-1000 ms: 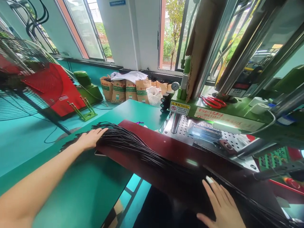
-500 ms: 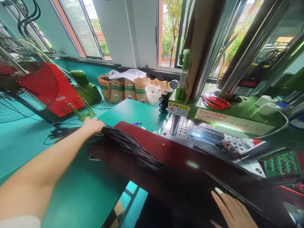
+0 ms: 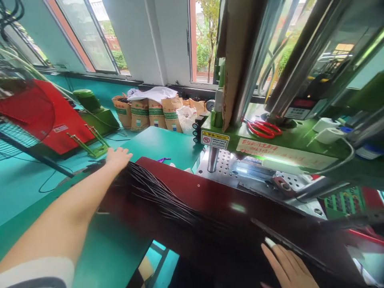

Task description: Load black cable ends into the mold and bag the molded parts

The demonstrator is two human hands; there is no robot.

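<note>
1. The long black cords (image 3: 162, 194) lie in a bunch along the dark red board (image 3: 192, 178), and reach past its left end.
2. Your left hand (image 3: 118, 160) is at the left end of the board, by the cords. Its fingers are a little bent and a little apart. I can't tell if it grips any cords.
3. Your right hand (image 3: 288, 262) is over the near right part of the board. It is wide, with long, straight fingers and the thumb out to the side. I can't tell if it touches the board.
4. The green table (image 3: 111, 244) is to the left of the board and partly under it.
5. Behind the board, a purple thing (image 3: 163, 159) lies on another green table (image 3: 159, 140).
6. Red scissors (image 3: 264, 129) sit on the big green machine (image 3: 303, 146), behind the board.
</note>
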